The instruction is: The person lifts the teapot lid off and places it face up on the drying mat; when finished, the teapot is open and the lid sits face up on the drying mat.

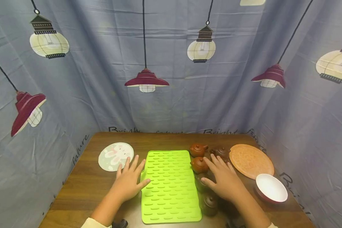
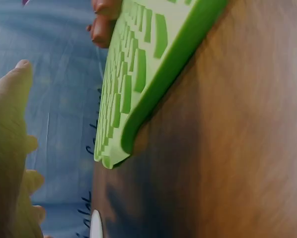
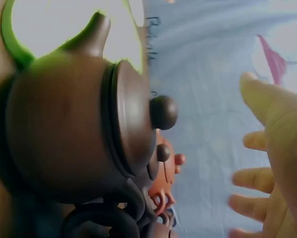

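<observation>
My left hand (image 1: pixel 128 182) is spread beside the left edge of a light green ridged mat (image 1: pixel 171 186), thumb overlapping that edge in the head view. In the left wrist view its fingers (image 2: pixel 12 94) show raised over the tabletop, holding nothing. Along the mat's right side stand several small clay teapots. Two are reddish brown, a rear teapot (image 1: pixel 198 150) and a nearer teapot (image 1: pixel 199 165); the others, such as the nearest dark brown teapot (image 1: pixel 209 205), are darker. Above them my right hand (image 1: pixel 225 182) is spread and holds nothing, partly hiding some. A dark lidded teapot (image 3: pixel 64 124) looms large in the right wrist view.
A round rabbit-print mat (image 1: pixel 111 160) lies at the back left of the wooden table (image 1: pixel 77 193). To the right are an orange-brown round board (image 1: pixel 250 160) and a white bowl (image 1: pixel 271 187) with a red outside. A lamp-print curtain (image 1: pixel 171 107) surrounds the table.
</observation>
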`<action>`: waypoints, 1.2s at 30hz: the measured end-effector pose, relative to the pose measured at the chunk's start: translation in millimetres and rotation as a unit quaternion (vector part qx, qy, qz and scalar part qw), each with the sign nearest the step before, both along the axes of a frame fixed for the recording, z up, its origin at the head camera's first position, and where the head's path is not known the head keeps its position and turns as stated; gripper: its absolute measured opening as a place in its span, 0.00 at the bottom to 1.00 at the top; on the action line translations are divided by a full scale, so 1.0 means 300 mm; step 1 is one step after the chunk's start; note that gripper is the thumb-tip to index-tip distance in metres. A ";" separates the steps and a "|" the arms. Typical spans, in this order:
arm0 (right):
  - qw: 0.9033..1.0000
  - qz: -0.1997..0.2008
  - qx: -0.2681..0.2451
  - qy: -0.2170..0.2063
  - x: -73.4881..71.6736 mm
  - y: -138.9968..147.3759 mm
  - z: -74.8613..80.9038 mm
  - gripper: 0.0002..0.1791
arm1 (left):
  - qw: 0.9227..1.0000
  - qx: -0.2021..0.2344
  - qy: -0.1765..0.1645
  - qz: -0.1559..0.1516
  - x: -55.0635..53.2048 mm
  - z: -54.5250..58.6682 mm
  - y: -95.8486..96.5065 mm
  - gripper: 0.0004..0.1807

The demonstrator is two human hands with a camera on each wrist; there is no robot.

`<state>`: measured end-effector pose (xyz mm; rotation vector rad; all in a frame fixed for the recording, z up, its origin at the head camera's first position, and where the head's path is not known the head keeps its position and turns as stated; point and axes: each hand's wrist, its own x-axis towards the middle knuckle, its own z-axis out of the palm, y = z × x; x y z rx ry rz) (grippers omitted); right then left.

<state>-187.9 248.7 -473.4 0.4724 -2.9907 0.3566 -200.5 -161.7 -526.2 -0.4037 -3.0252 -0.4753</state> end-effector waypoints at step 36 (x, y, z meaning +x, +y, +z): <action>0.991 0.051 -0.108 -0.065 0.180 0.033 -0.048 0.08 | 0.980 0.164 -0.107 -0.020 0.023 -0.144 -0.058 0.43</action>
